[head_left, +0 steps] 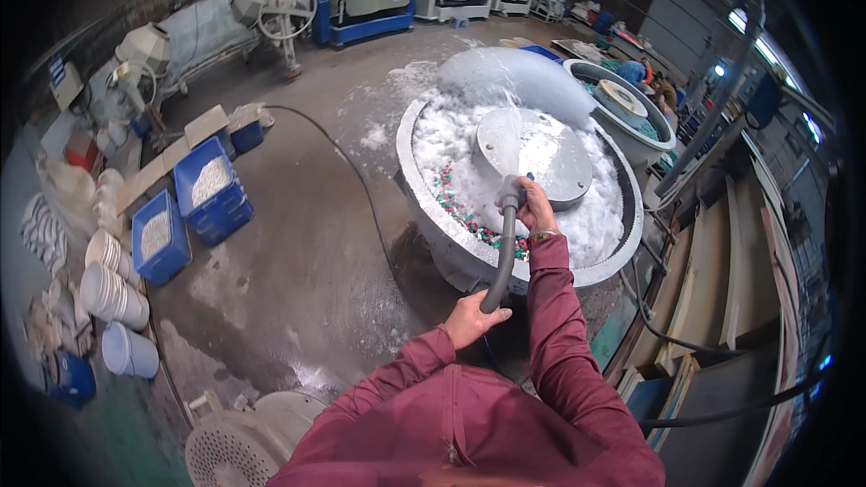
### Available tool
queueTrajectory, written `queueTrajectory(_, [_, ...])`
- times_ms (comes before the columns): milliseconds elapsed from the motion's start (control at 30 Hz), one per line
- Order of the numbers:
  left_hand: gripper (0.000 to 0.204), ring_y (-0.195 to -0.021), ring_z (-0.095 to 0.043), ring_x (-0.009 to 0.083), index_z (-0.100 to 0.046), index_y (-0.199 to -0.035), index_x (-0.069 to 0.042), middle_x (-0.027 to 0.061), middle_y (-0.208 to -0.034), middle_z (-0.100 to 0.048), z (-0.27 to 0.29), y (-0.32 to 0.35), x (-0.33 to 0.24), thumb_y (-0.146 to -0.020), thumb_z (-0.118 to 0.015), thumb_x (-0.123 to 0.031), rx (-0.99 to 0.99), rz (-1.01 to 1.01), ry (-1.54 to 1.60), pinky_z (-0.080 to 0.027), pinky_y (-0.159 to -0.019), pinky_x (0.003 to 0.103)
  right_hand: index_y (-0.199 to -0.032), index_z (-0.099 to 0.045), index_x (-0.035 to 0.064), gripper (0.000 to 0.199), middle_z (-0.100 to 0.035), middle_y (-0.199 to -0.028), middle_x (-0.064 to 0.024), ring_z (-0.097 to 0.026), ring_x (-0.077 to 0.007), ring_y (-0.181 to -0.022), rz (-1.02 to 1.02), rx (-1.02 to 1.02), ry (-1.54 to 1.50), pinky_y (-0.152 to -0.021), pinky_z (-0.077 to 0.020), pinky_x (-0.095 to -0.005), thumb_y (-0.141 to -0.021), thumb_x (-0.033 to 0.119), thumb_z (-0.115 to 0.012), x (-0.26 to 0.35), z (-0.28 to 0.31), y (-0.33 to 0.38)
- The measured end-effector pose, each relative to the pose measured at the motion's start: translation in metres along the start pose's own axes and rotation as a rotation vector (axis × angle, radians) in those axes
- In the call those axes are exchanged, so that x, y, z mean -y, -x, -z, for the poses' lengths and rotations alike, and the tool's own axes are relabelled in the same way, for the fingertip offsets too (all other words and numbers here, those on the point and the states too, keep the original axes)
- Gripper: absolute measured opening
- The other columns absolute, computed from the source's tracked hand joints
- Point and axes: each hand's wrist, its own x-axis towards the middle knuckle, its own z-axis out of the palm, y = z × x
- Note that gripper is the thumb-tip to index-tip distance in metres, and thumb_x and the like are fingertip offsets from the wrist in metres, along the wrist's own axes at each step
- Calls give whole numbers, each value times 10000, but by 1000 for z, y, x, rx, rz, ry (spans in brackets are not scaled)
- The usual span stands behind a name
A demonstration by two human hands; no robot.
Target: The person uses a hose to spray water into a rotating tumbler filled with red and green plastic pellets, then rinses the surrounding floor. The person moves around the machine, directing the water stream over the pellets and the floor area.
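Observation:
My right hand [536, 209] is wrapped round the nozzle end [512, 192] of a thick grey hose [507, 257], over the near part of a large round tub [434, 230]. Lower down, my left hand [470, 320] grips the same hose just outside the tub's near rim. Water [511, 140] sprays from the nozzle away from me, across the round metal hub [561, 155] in the tub's middle. White foam [451, 137] fills much of the ring and bulges over the far rim. Small red, green and white pieces [465, 216] show through at the near left.
A black cable [361, 182] crosses the wet floor left of the tub. Blue crates [209, 203] of white pieces and stacked white buckets [113, 293] stand at the left. A second round tub [663, 137] is behind right. Wooden-edged troughs [699, 280] line the right side.

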Motion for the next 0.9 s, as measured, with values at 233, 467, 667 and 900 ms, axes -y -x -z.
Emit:
queueTrajectory(233, [368,-525,-427,60,-439,-1066,-78,-30,-646,-433,-49,-1,14,-811,-681,-187,520,-1,351,-377,-528,238,-1126,-435,-73,410,-563,-854,-171,-642,-327,-656,15,185,8,-484,-555,-424,-800,149,-547,25,45,11])
queueTrajectory(467, [231,-564,-396,39,-539,-796,-74,-63,-626,-437,-122,-9,58,-837,-665,-262,-34,126,135,-344,-534,223,-1042,-399,-50,308,-543,-799,-172,-642,-361,-691,-233,145,-58,-508,-556,-455,-821,122,-528,4,81,-6])
queueTrajectory(667, [162,-612,-451,49,-567,-770,-61,-43,-648,-495,-151,-17,47,-801,-681,-172,-78,137,74,-374,-571,219,-1033,-397,-66,265,-552,-851,-194,-635,-367,-815,-228,449,-109,-638,-557,-477,-837,75,-506,27,95,-3])
queueTrajectory(900, [185,-603,-475,57,-579,-798,-32,7,-623,-514,-180,-40,38,-801,-679,-188,-222,54,9,-408,-574,252,-1101,-413,-24,320,-522,-911,-149,-634,-381,-829,-155,550,-119,-586,-563,-427,-853,149,-519,47,113,-19])
